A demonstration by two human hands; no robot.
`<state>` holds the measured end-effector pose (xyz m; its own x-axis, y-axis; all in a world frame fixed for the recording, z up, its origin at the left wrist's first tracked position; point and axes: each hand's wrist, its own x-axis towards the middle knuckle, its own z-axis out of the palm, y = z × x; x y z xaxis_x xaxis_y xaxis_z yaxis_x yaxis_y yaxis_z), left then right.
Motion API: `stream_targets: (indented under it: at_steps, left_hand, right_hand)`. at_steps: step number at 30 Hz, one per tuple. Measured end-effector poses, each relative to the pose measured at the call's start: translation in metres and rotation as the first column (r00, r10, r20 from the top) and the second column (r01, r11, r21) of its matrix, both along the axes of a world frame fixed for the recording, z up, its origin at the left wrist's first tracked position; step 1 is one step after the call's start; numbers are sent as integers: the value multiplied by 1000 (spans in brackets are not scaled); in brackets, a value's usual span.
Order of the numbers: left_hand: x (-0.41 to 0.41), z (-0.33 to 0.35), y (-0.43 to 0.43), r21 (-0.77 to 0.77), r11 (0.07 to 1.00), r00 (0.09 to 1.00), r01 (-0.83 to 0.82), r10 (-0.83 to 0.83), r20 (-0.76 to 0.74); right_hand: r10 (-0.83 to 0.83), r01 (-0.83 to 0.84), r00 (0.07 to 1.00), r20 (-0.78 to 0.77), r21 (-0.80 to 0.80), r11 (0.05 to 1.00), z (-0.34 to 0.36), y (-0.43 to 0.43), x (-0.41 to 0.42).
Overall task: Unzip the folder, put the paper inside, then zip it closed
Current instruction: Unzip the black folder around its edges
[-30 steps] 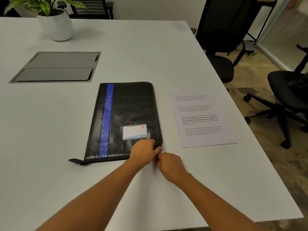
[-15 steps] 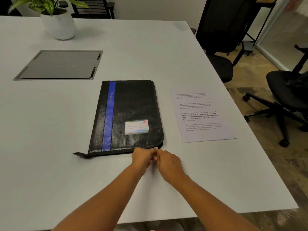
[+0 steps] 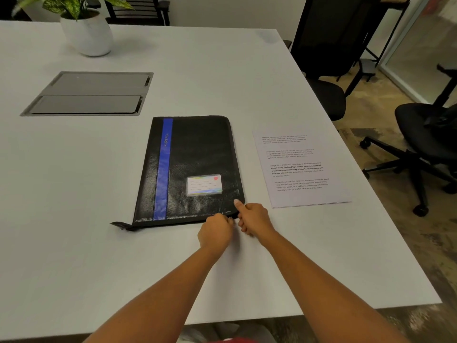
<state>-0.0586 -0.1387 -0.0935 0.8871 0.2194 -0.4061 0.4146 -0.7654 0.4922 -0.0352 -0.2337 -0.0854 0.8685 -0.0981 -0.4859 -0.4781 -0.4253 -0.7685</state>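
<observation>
Left hand (image 3: 216, 232), right hand (image 3: 256, 217): grips tight on folder (image 3: 195, 149) corner; paper (image 3: 306, 196) alongside, plant (image 3: 85, 33) beyond.

The paper (image 3: 304, 169) on the right reads in bold "Defined by a slower pace"; lettering on the folder (image 3: 197, 149) is illegible.

A single wide-angle camera rides on the person's head, above and behind both hands, facing forward and down along the bare forearms. The left hand (image 3: 217, 232) and right hand (image 3: 256, 217) sit just below mid-frame, fairly close to the lens, at the near edge of the black zip folder with a blue stripe (image 3: 195, 154). Beyond the hands the view reaches the far edge of the white table (image 3: 74, 243). To the right of the right hand it takes in the mottled brown floor (image 3: 440, 243) and black office chairs (image 3: 425, 134).
</observation>
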Motion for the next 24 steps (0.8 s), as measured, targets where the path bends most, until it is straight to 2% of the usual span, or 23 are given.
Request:
stream_targets:
  at_steps: [3, 6, 10, 17, 24]
  left_hand:
    - [-3, 1, 2, 122, 989, 996, 80, -82, 15]
    - [-6, -1, 7, 178, 979, 994, 96, -104, 38]
    - [-12, -2, 15, 213, 974, 993, 75, -93, 78]
    - [-25, -8, 45, 289, 957, 997, 27, -48, 63]
    - [-30, -7, 46, 248, 969, 997, 7, -25, 68]
  right_hand:
    - [-25, 25, 1000, 2, 19, 1000, -2, 2, 7]
    - [-31, 32, 999, 44, -14, 999, -5, 4, 8]
    - [-48, 52, 996, 71, -57, 997, -10, 6, 6]
    - [-82, 86, 994, 74, -65, 994, -11, 8, 5]
    - [-92, 98, 994, 62, -104, 990, -9, 13, 2]
